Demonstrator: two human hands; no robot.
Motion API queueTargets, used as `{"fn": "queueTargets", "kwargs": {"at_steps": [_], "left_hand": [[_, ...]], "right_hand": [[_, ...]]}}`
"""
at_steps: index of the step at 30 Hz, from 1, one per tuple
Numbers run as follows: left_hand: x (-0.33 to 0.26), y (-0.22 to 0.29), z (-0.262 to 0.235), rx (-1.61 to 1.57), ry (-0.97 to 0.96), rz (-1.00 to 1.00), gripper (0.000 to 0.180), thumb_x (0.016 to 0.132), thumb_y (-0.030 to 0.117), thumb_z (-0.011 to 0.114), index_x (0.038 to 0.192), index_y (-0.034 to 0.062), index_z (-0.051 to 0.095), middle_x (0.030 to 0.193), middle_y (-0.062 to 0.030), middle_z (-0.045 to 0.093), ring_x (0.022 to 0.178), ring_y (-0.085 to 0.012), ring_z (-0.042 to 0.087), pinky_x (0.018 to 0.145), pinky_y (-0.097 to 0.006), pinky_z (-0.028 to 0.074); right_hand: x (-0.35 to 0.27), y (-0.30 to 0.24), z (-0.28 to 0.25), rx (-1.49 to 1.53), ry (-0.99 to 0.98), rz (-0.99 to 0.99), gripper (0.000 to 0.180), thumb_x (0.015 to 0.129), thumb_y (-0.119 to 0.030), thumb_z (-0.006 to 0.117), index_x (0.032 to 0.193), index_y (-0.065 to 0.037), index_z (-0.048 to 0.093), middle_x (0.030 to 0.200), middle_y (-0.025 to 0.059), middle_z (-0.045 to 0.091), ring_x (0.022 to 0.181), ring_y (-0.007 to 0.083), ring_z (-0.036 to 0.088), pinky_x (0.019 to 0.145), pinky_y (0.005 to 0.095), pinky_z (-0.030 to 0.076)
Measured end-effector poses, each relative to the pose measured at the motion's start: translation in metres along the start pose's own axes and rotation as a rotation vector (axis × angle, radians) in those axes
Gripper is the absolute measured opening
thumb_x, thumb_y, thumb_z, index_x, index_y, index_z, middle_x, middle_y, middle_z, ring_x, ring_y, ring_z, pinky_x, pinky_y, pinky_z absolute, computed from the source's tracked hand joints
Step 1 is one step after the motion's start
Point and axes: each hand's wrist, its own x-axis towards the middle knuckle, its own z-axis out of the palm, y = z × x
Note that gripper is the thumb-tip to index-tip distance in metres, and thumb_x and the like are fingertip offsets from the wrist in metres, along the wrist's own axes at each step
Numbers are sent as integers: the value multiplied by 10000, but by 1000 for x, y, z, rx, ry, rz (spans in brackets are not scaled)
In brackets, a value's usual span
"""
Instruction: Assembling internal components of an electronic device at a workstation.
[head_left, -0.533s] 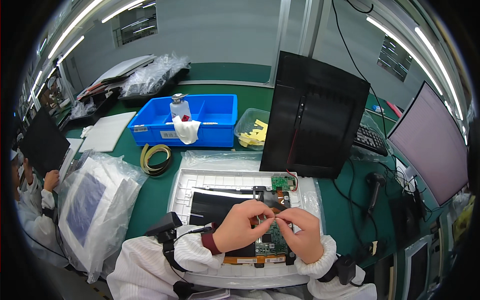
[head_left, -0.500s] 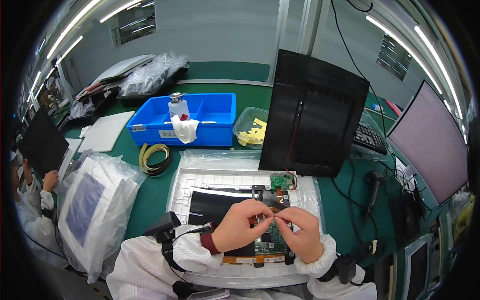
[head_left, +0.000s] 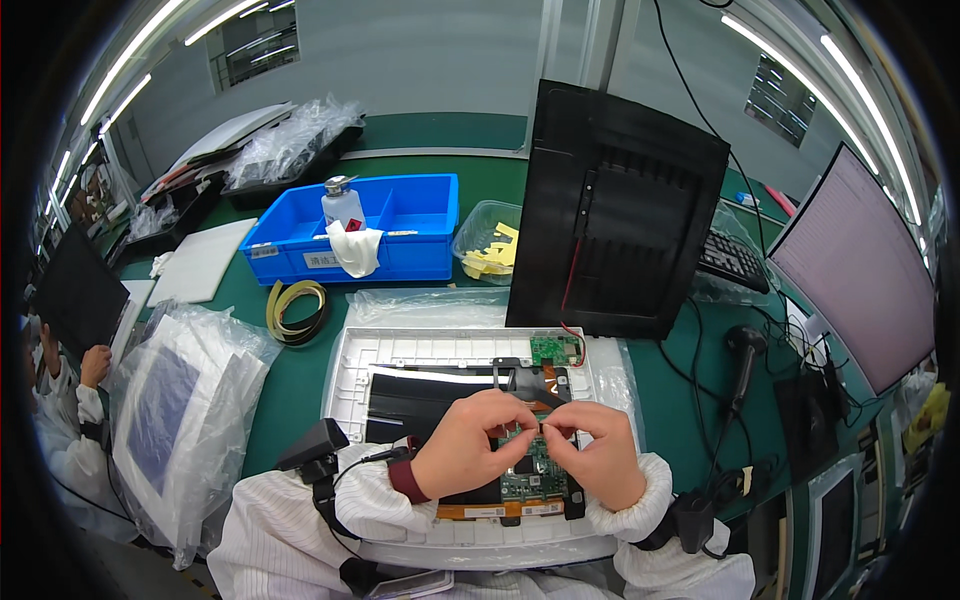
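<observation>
Both hands meet fingertip to fingertip above an opened white display casing (head_left: 350, 365) that lies on plastic film. My left hand (head_left: 470, 447) is closed in a pinch, thumb against index finger. Facing it, my right hand (head_left: 600, 455) pinches too. Whatever lies between the fingertips is too small to make out. Under them is a green circuit board (head_left: 535, 485), partly covered by my hands. An orange flat strip (head_left: 470, 512) runs along its near side. At the casing's far right corner sits a smaller green board (head_left: 556, 349), joined by a red cable (head_left: 569, 285) to an upright black panel (head_left: 625, 200).
Behind the casing stand a blue divided bin (head_left: 400, 255) with a bottle (head_left: 343, 205) and a tub (head_left: 480, 235) of yellow pieces. A tape roll (head_left: 297, 318) and bagged panel (head_left: 185, 400) lie left. On the right are a scanner (head_left: 743, 360) and monitor (head_left: 850, 270).
The whole view has shifted slightly, so the scene sits a little further left and higher. Both hands keep their pinch over the board, with only small finger movement.
</observation>
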Motion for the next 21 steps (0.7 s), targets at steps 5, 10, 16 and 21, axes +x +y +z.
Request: {"fn": "queueTargets", "kwargs": {"at_steps": [5,10,16,21], "left_hand": [[4,-6,-16,-92,46,-113,99,730,77,588,785,-5,589,679,-44,562,587,-94,513,534,-210,413],[40,-16,-55,120,108,-145,77,751,65,573,752,-12,577,654,-11,560,610,-63,505,528,-189,413],[127,-49,-97,554,344,23,82,685,87,570,696,11,601,624,-97,585,564,-176,555,551,-266,442],[177,-87,-95,828,343,64,87,649,59,551,694,42,624,656,-107,600,662,-267,567,608,-355,456]], "right_hand": [[7,1,-10,605,27,453,103,748,-42,581,807,42,597,718,85,604,608,109,550,565,221,451],[13,21,-23,825,155,515,137,796,-61,538,865,53,569,743,107,600,619,106,532,613,211,446],[14,21,-24,983,233,535,134,799,-57,542,888,40,567,754,103,599,616,97,525,600,211,439],[15,23,-22,971,215,565,125,800,-63,538,864,40,570,752,93,596,611,95,511,592,206,430]]}}
